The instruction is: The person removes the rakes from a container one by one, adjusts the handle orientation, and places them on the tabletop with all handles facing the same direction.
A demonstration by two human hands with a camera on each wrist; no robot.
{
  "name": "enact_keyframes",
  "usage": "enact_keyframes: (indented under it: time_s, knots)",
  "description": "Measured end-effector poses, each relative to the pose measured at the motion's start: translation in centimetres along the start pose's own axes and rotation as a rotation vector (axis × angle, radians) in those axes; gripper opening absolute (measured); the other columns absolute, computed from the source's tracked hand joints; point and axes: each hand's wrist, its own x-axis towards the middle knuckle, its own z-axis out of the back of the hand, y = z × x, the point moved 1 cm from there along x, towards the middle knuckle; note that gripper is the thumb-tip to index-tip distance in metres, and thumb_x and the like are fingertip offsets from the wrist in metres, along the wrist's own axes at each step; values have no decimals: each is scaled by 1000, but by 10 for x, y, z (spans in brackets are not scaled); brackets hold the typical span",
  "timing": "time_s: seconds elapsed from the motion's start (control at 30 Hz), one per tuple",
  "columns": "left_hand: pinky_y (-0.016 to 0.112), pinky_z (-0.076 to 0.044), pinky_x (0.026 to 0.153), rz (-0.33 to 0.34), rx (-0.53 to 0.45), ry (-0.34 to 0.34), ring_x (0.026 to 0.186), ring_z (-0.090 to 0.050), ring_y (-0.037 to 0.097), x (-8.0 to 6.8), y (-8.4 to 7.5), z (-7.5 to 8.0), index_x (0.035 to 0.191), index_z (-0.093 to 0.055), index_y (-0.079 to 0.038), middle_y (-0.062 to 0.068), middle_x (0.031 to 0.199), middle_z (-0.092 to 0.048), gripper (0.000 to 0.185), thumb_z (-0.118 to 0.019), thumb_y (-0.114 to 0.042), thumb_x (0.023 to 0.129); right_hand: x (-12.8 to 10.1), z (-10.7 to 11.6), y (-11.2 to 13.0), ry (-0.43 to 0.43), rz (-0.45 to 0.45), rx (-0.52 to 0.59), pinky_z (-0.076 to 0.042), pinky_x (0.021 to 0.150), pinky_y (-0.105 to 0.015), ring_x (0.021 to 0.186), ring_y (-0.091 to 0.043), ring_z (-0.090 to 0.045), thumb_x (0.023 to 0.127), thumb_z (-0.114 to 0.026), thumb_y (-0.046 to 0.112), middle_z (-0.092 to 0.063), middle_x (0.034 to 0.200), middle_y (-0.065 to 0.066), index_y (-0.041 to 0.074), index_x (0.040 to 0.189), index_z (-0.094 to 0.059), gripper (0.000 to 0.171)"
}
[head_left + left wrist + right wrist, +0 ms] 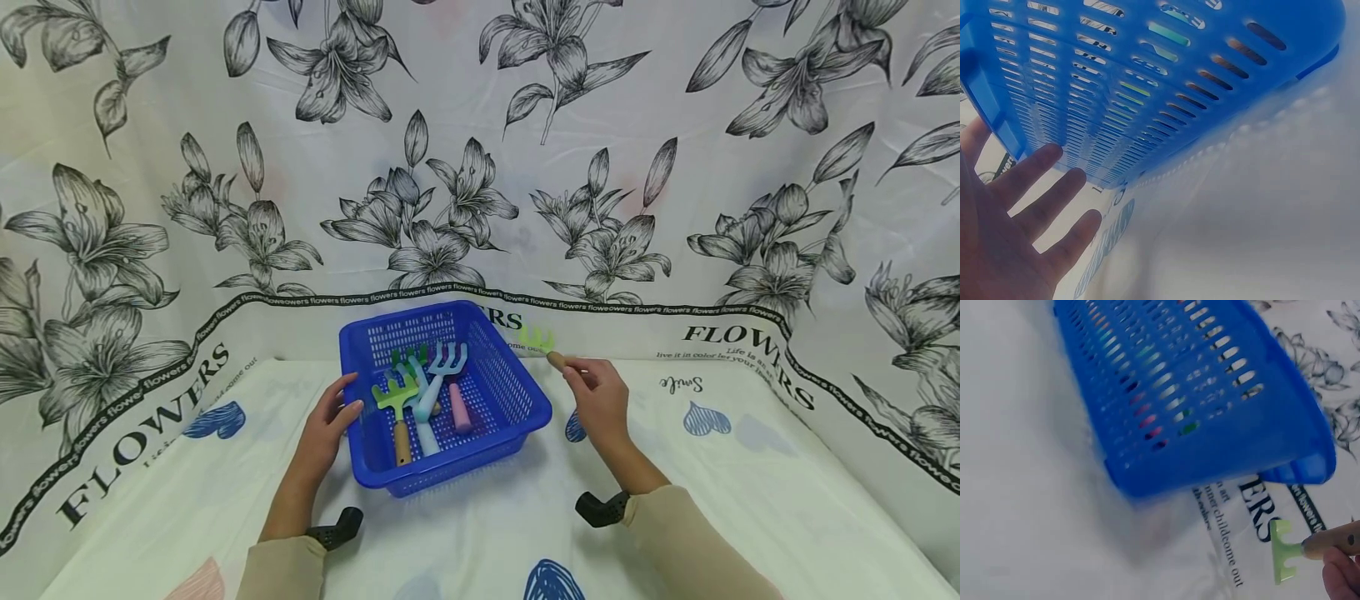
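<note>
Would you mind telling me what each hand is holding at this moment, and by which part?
The right hand pinches a small green rake by its wooden handle. The left hand holds nothing; its straight fingers rest against the blue basket's side.

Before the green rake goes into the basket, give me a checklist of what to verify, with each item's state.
1. Right hand grips the small green rake by its wooden handle: ok.
2. Rake is clear of the blue basket, held beside its right rim, not touching: ok.
3. Left hand steadies the basket's left wall, fingers straight against it: ok.
4. Basket sits flat on the table: cannot tell; the wrist views show it at an angle.
5. Room inside the basket: ok, bare floor shows to the right of the pink-handled tool.
6. Tools already inside lie below the rim: ok.
</note>
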Motion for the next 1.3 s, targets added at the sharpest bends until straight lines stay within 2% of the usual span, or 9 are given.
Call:
enact_keyframes:
  time_s: [0.17, 0.4, 0.57, 0.83, 1.07, 1.3]
  knots:
    - [64, -29, 104, 2, -3, 0, 138, -29, 46, 0, 0, 0, 153, -29, -25, 19, 155, -28, 59, -50, -40, 99, -4, 0, -13, 7, -28, -74, -56, 72, -31, 86, -23, -67, 92, -68, 16, -62, 101, -7, 6, 107, -74, 18]
    - [65, -29, 104, 9, -14, 8, 137, -31, 46, 0, -2, -1, 153, -29, -24, 22, 153, -30, 64, -50, -47, 98, -9, 2, -26, 32, -76, -182, -54, 72, -35, 86, -23, -63, 93, -66, 14, -62, 99, -9, 5, 108, -73, 18]
    - [64, -29, 104, 12, -6, 3, 138, -30, 45, -1, -2, -1, 153, -29, -25, 19, 155, -28, 65, -51, -49, 97, -12, 2, -35, 81, -90, -196, -55, 75, -38, 89, -25, -64, 92, -67, 10, -62, 101, -10, 4, 106, -73, 16]
    - [65, -27, 104, 13, -4, 7, 138, -29, 46, 0, -2, 0, 153, -29, -24, 20, 155, -28, 63, -50, -47, 97, -16, -2, -42, 168, -97, -158, -56, 79, -41, 96, -31, -67, 88, -70, 6, -65, 107, -15, 3, 103, -72, 16]
    - [65, -28, 104, 4, -7, -1, 138, -29, 46, 0, -1, 1, 153, -30, -24, 20, 155, -28, 60, -50, -42, 99, -15, -6, -48, 287, -148, -245, -53, 83, -43, 97, -29, -66, 85, -72, 5, -67, 105, -13, 5, 100, -72, 15]
    - [65, -28, 104, 6, 0, 2, 137, -30, 47, 2, 1, 0, 153, -30, -24, 21, 154, -28, 62, -50, -43, 98, -14, -10, -55, 326, -181, -262, -54, 79, -41, 95, -27, -64, 85, -73, 6, -66, 103, -11, 6, 100, -72, 15]
